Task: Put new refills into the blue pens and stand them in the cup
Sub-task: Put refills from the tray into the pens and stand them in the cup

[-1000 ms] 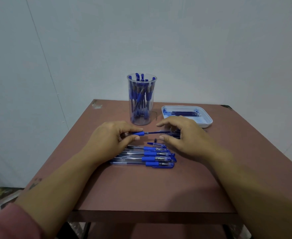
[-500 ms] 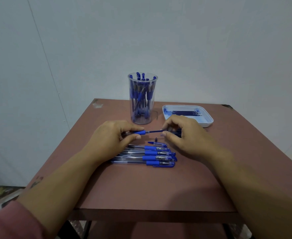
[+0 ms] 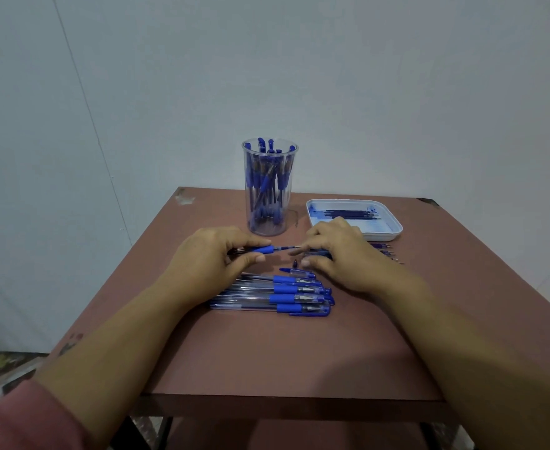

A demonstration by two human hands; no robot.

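My left hand [image 3: 208, 258] grips a blue pen barrel [image 3: 262, 249] held level above the table, its blue grip pointing right. A thin refill [image 3: 287, 247] sticks out of the barrel, and my right hand [image 3: 338, 251] pinches its far end with the fingertips. Below the hands lies a row of several capped blue pens [image 3: 286, 293]. A loose pen cap [image 3: 296, 271] and a small dark tip piece [image 3: 295, 263] lie just above that row. The clear cup [image 3: 269, 193] stands behind, holding several blue pens upright.
A white tray [image 3: 387, 233] with several dark refills stands at the back right. More refills [image 3: 385, 251] lie loose on the table in front of it. The brown table [image 3: 283, 358] ends near my forearms, and a pale wall rises behind.
The exposed length of refill between my hands has shortened, and my right fingertips have come closer to the blue grip. The left hand has stayed where it was.
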